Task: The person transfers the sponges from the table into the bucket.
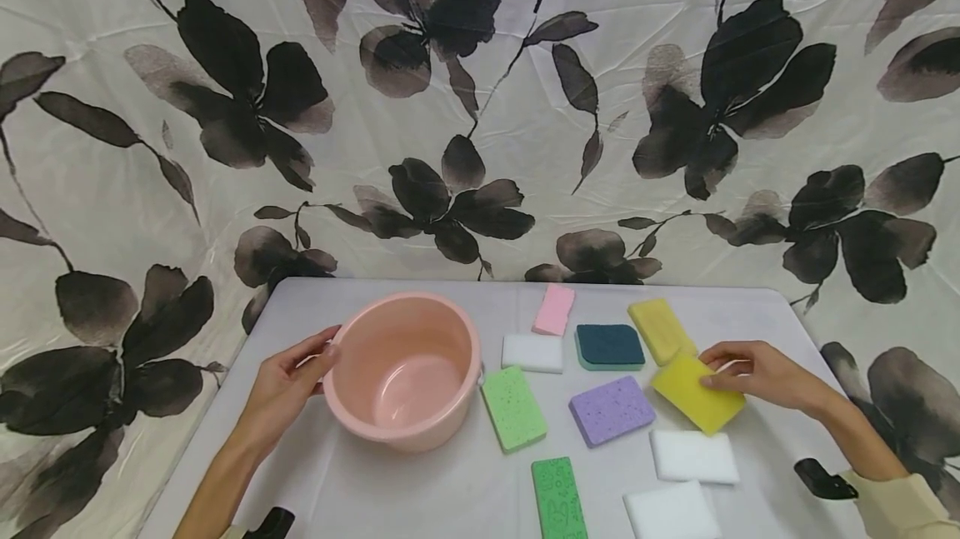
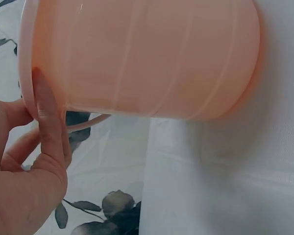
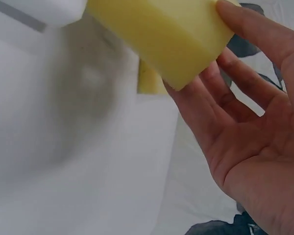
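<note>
Your left hand (image 1: 288, 381) extends forward from the lower left, forearm bare, wrist straight. Its thumb lies along the outside of a rim while the fingers curl behind it, forming a light grip. Your right hand (image 1: 757, 372) enters from the lower right, a pale sleeve covering the forearm near the elbow. Its palm faces down and inward; the fingers (image 3: 245, 29) are nearly straight, fingertips pressing on a yellow edge, thumb on top.
</note>
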`<state>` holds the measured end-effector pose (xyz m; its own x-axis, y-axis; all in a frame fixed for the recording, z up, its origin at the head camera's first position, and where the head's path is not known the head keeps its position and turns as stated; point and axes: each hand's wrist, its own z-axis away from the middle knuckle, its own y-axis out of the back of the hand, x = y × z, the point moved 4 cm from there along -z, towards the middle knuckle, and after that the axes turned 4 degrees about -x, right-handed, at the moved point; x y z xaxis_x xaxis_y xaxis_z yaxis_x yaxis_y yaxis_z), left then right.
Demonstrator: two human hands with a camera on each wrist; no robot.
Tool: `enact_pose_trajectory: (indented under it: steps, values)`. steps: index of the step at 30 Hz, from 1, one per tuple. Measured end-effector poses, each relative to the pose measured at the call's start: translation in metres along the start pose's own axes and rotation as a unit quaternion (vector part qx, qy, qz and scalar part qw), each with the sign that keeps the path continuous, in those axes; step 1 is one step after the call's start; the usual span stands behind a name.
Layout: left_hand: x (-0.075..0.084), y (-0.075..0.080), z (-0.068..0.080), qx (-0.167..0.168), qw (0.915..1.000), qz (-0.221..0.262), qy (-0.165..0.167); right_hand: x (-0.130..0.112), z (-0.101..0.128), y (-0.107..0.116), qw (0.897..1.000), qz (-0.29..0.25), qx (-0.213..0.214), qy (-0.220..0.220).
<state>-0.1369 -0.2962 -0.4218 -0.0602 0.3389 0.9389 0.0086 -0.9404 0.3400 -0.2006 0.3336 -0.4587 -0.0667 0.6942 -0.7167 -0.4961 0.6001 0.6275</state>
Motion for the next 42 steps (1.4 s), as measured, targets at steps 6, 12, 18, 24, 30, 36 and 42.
enact_pose_trajectory:
  steps: [6,12,18,24,30,36,42]
  values:
    - [0.003,0.002,-0.002,-0.002,0.999,-0.02,0.04,-0.009,-0.002,0.003,0.999,-0.045,0.009,-0.006]
    - [0.004,0.003,-0.004,-0.004,0.9975,-0.028,0.064,-0.017,-0.004,0.006,0.998,-0.05,0.038,-0.013]
    - [0.006,0.004,-0.005,-0.001,0.9969,-0.035,0.07,-0.028,-0.007,0.011,0.996,-0.051,0.065,-0.026]
    - [0.006,0.005,-0.005,-0.001,0.9963,-0.038,0.078,-0.043,-0.009,0.015,0.995,-0.055,0.08,-0.023]
    - [0.007,0.005,-0.006,-0.006,0.9957,-0.041,0.082,-0.061,-0.013,0.017,0.994,-0.066,0.087,-0.022]
    - [0.008,0.005,-0.006,-0.009,0.9947,-0.041,0.094,-0.081,-0.019,0.019,0.994,-0.074,0.085,-0.016]
    - [0.009,0.006,-0.007,-0.01,0.9946,-0.04,0.095,-0.1,-0.025,0.018,0.994,-0.073,0.082,-0.013]
